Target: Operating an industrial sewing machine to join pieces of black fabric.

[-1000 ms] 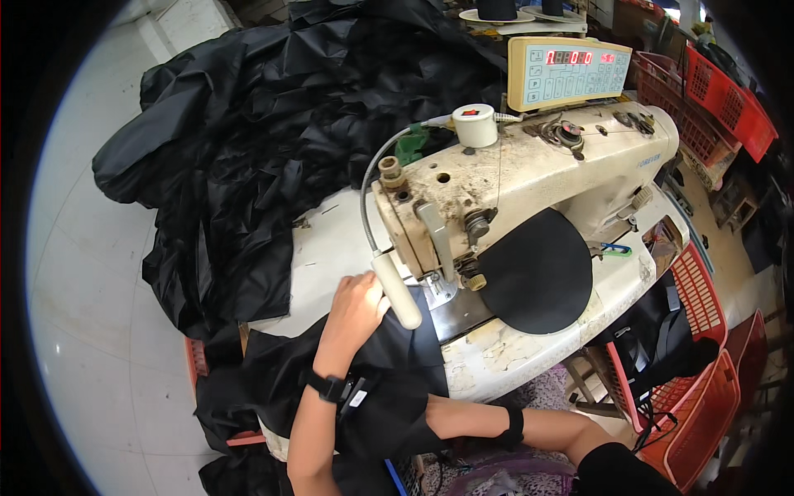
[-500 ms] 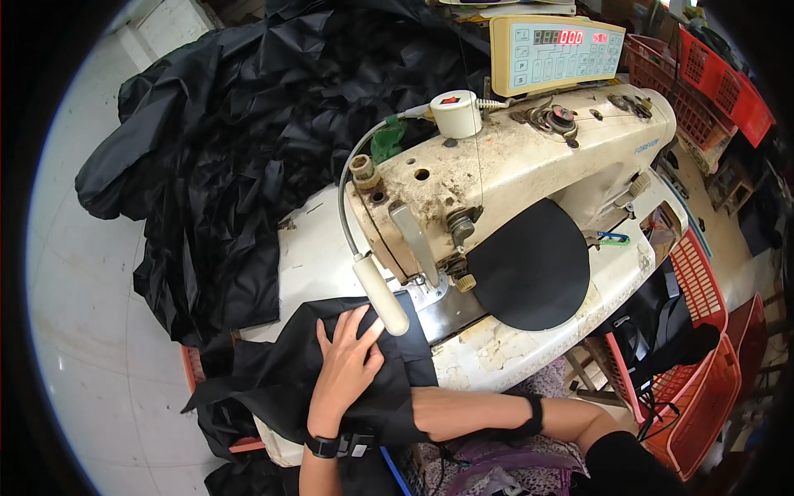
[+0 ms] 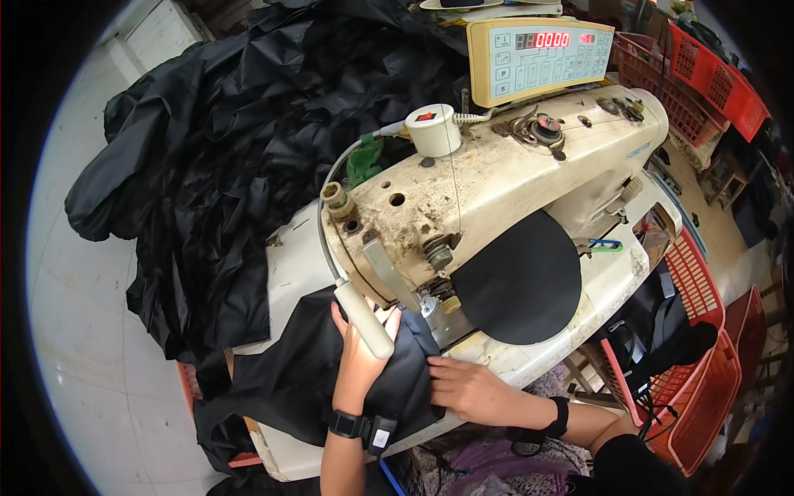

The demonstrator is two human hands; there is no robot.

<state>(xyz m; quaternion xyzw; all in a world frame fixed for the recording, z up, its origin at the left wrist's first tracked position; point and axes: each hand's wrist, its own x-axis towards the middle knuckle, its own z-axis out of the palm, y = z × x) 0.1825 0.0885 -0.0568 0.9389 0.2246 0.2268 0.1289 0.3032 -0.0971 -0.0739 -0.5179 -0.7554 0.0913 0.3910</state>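
A piece of black fabric [image 3: 298, 372] lies over the front of the sewing machine [image 3: 496, 157], one edge close to the needle. On top of it rests my left hand [image 3: 357, 364], fingers apart, pressing near the presser foot; a white lamp head [image 3: 364, 318] hides part of them. My right hand [image 3: 475, 392] pinches the fabric's right edge, thumb and fingertips together. Under the machine arm is a round-edged black panel [image 3: 525, 285], apart from both hands.
A large heap of black fabric [image 3: 198, 165] covers the table's far left. Behind the machine stands a control panel [image 3: 542, 58] with a lit display. Red baskets [image 3: 703, 372] holding black items are at the right. A small blue-green tool [image 3: 604, 245] lies by the machine base.
My right hand has come out from under the fabric and now grips its right edge. The fabric and my left hand have moved closer to the needle. The view has shifted slightly.
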